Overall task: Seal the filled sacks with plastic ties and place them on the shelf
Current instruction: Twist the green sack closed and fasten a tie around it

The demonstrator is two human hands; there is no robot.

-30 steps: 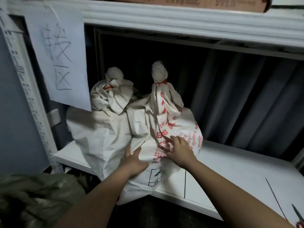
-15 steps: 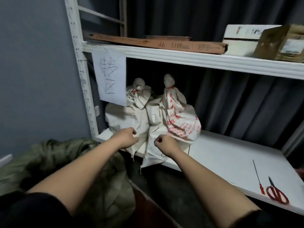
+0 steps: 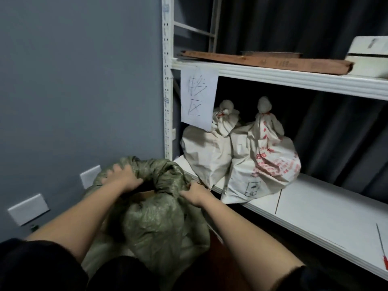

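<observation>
Both bare forearms reach forward and down from dark short sleeves. Left hand (image 3: 123, 177) farther out, fingers spread and curled over far left rim of green sack (image 3: 155, 215), gripping bunched fabric, back of hand up. Right hand (image 3: 194, 193) nearer right rim, fingers bent, pinching fold of sack mouth, thumb side up. Hands apart, sack opening between them. Wrists roughly straight, elbows out of view.

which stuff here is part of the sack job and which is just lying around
Job: green sack, held by left hand and right hand; two tied white sacks; shelf; red tie.
Lying about: cardboard box, white box, paper sign.
</observation>
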